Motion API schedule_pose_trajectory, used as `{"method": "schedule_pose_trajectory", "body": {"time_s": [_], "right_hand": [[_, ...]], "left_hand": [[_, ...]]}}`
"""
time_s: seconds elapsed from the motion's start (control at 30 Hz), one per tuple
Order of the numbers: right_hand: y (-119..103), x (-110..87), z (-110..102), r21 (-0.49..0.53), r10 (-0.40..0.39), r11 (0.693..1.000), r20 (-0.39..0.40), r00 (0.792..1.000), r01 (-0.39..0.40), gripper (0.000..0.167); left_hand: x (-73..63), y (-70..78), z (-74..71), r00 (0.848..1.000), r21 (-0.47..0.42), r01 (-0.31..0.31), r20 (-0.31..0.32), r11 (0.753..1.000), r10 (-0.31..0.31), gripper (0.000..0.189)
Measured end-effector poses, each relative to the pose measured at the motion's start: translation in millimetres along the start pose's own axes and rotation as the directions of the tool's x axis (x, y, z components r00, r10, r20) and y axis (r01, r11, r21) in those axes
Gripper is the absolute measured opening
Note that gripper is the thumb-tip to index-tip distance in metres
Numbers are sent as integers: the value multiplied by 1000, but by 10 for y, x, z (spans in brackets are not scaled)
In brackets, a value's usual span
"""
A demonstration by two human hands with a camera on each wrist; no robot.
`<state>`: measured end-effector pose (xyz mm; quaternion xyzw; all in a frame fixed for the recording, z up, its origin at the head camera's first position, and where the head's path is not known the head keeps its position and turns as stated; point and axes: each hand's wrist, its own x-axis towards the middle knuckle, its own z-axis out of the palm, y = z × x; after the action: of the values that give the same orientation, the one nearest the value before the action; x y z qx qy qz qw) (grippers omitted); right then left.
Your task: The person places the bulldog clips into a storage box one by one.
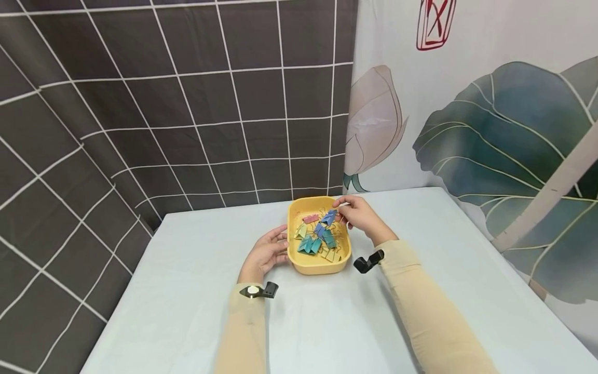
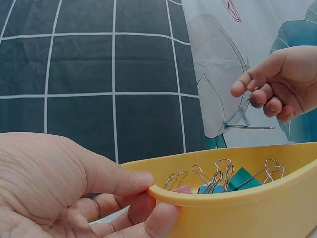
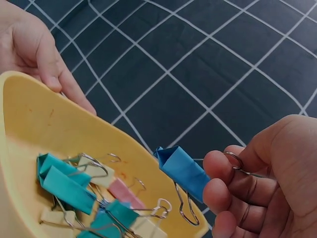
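A yellow plastic box stands on the table, holding several binder clips in teal, blue, pink and pale yellow. My left hand grips its left side; in the left wrist view the thumb lies on the rim and the fingers are outside. Above the box's right side, my right hand pinches a blue binder clip by one wire handle. That clip hangs clear of the pile, its other handle pointing down. Teal clips and a pink clip lie jumbled below it.
A white-covered table extends around the box. Behind it hangs a dark cloth with a white grid, with a leaf-and-flower curtain to the right. Each wrist wears a small black device.
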<state>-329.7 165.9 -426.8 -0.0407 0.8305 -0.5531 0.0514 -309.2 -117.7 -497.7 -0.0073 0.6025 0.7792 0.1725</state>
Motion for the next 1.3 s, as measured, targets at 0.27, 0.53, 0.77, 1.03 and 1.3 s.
{"method": "schedule_pose_trajectory", "body": {"time_s": [0.27, 0.53, 0.77, 1.03, 1.3], "right_hand": [[10, 82, 122, 37, -18, 999, 17, 1000, 18, 24], [46, 159, 184, 66, -25, 998, 0, 1000, 24, 23], [39, 184, 236, 119, -48, 992, -29, 998, 51, 23], [60, 181, 220, 183, -80, 978, -112, 990, 99, 26], [97, 186, 89, 181, -76, 979, -116, 990, 96, 28]], "left_hand": [[-10, -19, 11, 1000, -4, 5, -8, 1000, -5, 61], [-6, -13, 26, 1000, 10, -1, 16, 1000, 1, 63], [-5, -16, 38, 1000, 1, -1, 16, 1000, 1, 63], [-1, -15, 60, 1000, -27, 7, 23, 1000, -6, 63], [27, -12, 29, 1000, 16, 17, -24, 1000, -16, 62]]}}
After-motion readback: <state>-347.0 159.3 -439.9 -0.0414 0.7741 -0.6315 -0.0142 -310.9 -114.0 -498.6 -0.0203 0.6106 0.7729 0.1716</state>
